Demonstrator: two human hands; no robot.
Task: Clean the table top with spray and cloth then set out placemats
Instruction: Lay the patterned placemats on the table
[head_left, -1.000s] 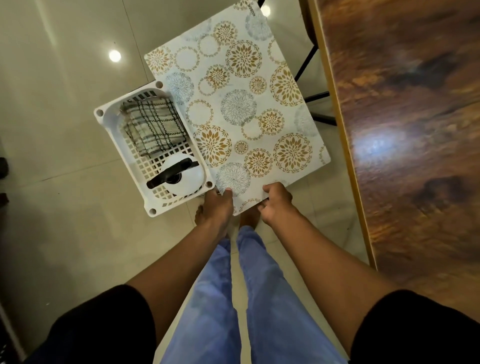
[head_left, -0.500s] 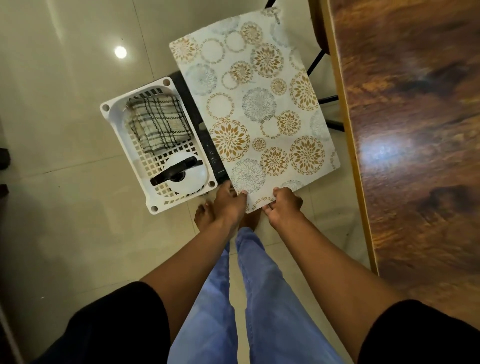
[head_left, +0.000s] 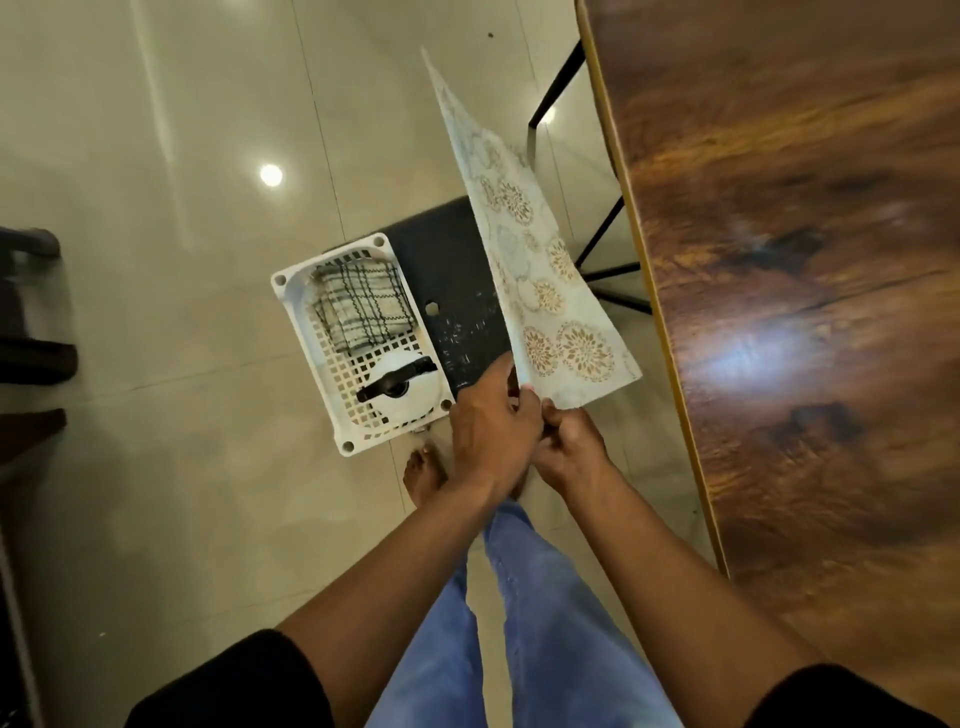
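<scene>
Both hands gripped the near edge of the placemat, left hand & right hand close together, fingers curled on it. Mat was lifted & tilted steeply, nearly edge-on, above the dark stool, just left of the wooden table and not touching its top. White basket sat on the stool w/ checked cloth and spray bottle inside.

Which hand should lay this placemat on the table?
Right. Both hands grip the placemat, but the right hand is nearer the table; the left hand would cross over.
</scene>
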